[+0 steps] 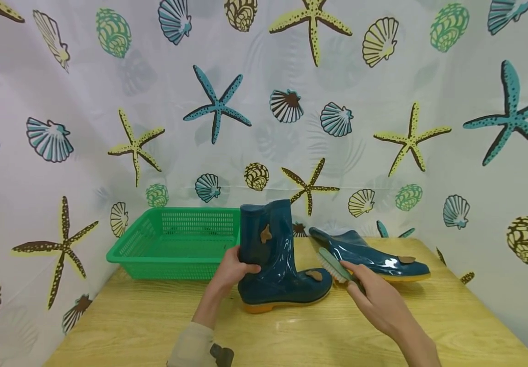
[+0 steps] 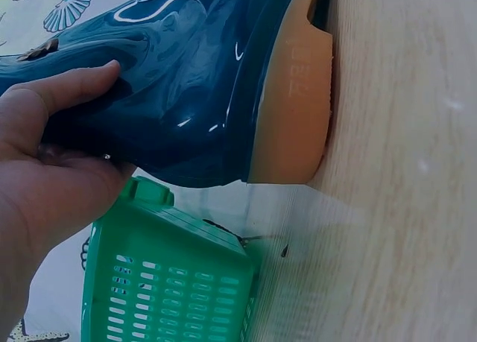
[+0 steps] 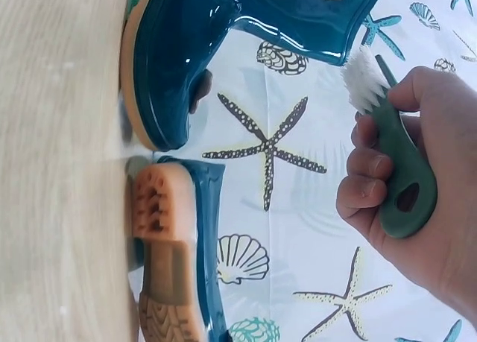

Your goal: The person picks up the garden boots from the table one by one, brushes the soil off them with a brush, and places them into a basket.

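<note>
A dark blue rubber boot [image 1: 268,255] with an orange sole stands upright on the table, a brown patch on its shaft and another on its toe. My left hand [image 1: 233,267] grips the back of its shaft above the heel, thumb across the near side; in the left wrist view the hand [image 2: 67,133] hides part of the shaft. My right hand [image 1: 376,295] holds a green scrub brush [image 1: 334,265] by its handle, white bristles near the boot's toe. In the right wrist view the bristles of the brush [image 3: 406,163] stand apart from the boot.
A second blue boot [image 1: 365,255] lies on its side at the right, a brown patch on its toe. A green plastic basket [image 1: 172,262] sits at the back left of the wooden table [image 1: 153,316]. Behind hangs a curtain [image 1: 254,163] printed with starfish and shells.
</note>
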Available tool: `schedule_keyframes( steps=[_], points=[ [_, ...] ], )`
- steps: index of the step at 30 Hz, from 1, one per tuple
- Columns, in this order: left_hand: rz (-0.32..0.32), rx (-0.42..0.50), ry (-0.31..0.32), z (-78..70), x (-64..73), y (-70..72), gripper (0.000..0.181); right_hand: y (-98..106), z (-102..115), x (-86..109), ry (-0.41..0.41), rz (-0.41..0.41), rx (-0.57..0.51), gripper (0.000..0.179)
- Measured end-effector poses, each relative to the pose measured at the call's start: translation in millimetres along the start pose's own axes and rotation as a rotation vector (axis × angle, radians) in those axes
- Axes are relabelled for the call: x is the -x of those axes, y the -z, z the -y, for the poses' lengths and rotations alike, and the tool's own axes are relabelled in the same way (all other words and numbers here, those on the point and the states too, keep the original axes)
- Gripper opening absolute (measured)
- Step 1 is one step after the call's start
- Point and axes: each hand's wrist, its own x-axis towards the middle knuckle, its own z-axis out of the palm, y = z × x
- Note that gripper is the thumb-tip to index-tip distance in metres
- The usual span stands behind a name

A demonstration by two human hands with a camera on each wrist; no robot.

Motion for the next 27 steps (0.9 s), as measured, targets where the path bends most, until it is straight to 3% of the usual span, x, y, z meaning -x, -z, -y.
schedule_keyframes(
  steps=[7, 21, 27],
  points=[
    [0.005, 0.031, 0.000, -0.6, 0.3, 1.1, 0.061, -3, 9, -12.4, 0.083, -0.021, -0.009, 0.043],
    [0.053, 0.041, -0.056, 1.7, 0.1, 2.1, 0.052, -12, 20, -27.2, 0.139, -0.052, -0.042, 0.051],
    [0.082, 0.040, -0.093, 3.5, 0.5, 3.9, 0.050, -15, 25, -31.5, 0.191, -0.100, 0.006, 0.052]
  ],
)
